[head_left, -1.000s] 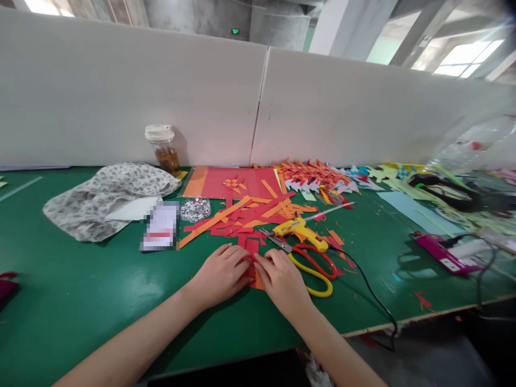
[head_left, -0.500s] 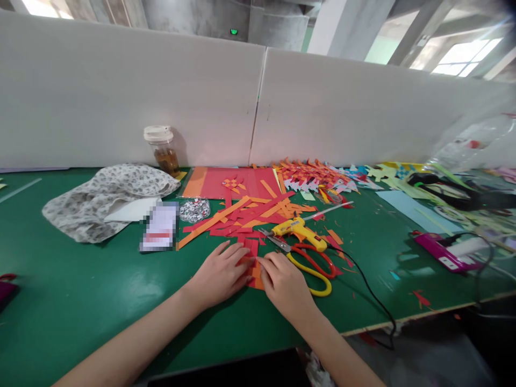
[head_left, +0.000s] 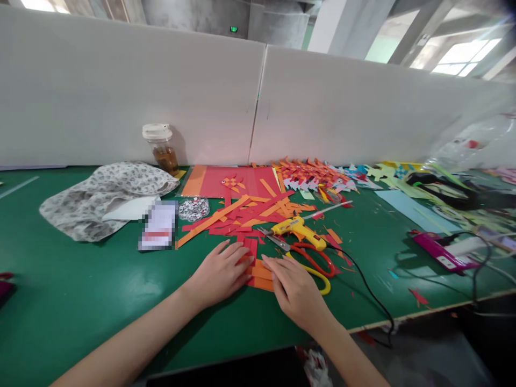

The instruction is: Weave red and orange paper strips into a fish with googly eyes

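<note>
Red and orange paper strips (head_left: 260, 271) lie crossed on the green table between my two hands. My left hand (head_left: 221, 271) rests on their left side, fingers stretched out and apart, the tips pressing on the paper. Over the right ends of the orange strips lies my right hand (head_left: 296, 287), its fingers extended and its fingertips touching the paper. The right ends are hidden under that hand. Just beyond it are scissors (head_left: 310, 258) with red and yellow handles, partly covered by the hand. A yellow glue gun (head_left: 300, 232) lies behind the scissors.
Loose strips (head_left: 245, 212) are heaped ahead, before a red sheet (head_left: 250, 180). Woven paper fish (head_left: 310, 174) are piled behind. Leftward are googly eyes (head_left: 193, 208), a phone (head_left: 159, 226), patterned cloth (head_left: 108, 201) and a drink cup (head_left: 161, 148). A black cord (head_left: 368, 290) and a purple power strip (head_left: 441, 250) lie rightward.
My right hand has slid right along the orange strips, and its fingers have straightened, uncovering more of the paper. The left hand stays in place on the strips.
</note>
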Action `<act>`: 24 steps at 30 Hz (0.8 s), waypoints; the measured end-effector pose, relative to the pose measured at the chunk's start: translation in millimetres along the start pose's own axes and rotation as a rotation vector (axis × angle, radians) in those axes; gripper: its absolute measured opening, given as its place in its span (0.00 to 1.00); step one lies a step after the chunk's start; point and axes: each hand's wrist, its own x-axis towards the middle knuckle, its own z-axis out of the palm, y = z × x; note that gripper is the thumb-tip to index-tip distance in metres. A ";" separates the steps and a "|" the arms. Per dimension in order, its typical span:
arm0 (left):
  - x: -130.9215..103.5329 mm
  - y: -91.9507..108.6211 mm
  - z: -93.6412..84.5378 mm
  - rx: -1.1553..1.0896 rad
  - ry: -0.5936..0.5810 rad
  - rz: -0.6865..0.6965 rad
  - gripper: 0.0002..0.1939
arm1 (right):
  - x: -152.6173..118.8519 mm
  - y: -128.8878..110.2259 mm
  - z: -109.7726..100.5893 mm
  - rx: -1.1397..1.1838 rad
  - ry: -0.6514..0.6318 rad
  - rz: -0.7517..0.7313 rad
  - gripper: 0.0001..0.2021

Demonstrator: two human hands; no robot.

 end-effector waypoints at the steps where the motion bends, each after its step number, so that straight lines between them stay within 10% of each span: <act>1: 0.0 0.1 -0.6 -0.009 -0.005 -0.002 0.16 | -0.6 -0.6 -0.5 -0.008 0.012 0.004 0.23; 24: 0.1 -0.9 0.6 -0.210 -0.043 0.030 0.15 | -6.4 -7.3 -10.8 0.038 0.077 -0.039 0.14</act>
